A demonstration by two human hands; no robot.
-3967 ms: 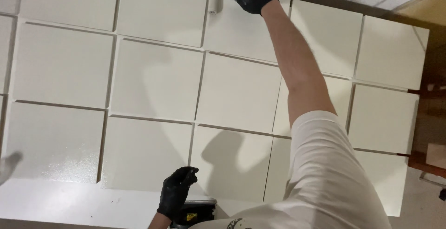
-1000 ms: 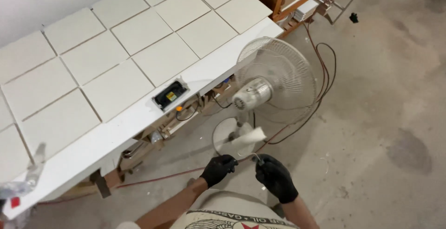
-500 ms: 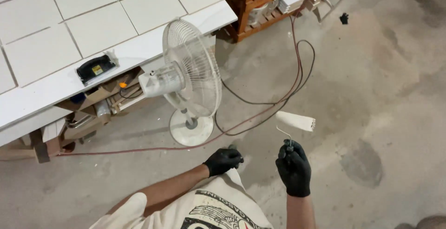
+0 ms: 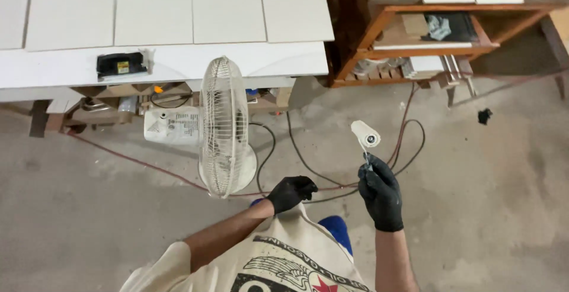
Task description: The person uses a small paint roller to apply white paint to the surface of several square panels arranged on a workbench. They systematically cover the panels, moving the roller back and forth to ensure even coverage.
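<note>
The right hand [image 4: 380,192], in a black glove, is clamped around the thin handle of a small white paint roller [image 4: 365,134], holding it upright so the roller head sits just above the fist, out over the concrete floor [image 4: 504,209]. The left hand [image 4: 290,192], also gloved in black, is curled into a loose fist in front of the person's chest and holds nothing that I can see; the two hands are apart. Just beyond the left hand stands a white pedestal fan [image 4: 224,127], seen edge-on, with dark and red cables [image 4: 296,155] looping on the floor around it. Behind the fan runs the white desk [image 4: 178,61], covered with rows of white square panels [image 4: 153,17], and a small black device [image 4: 121,64] lies near its front edge. A wooden shelf unit [image 4: 427,46] stands to the right.
</note>
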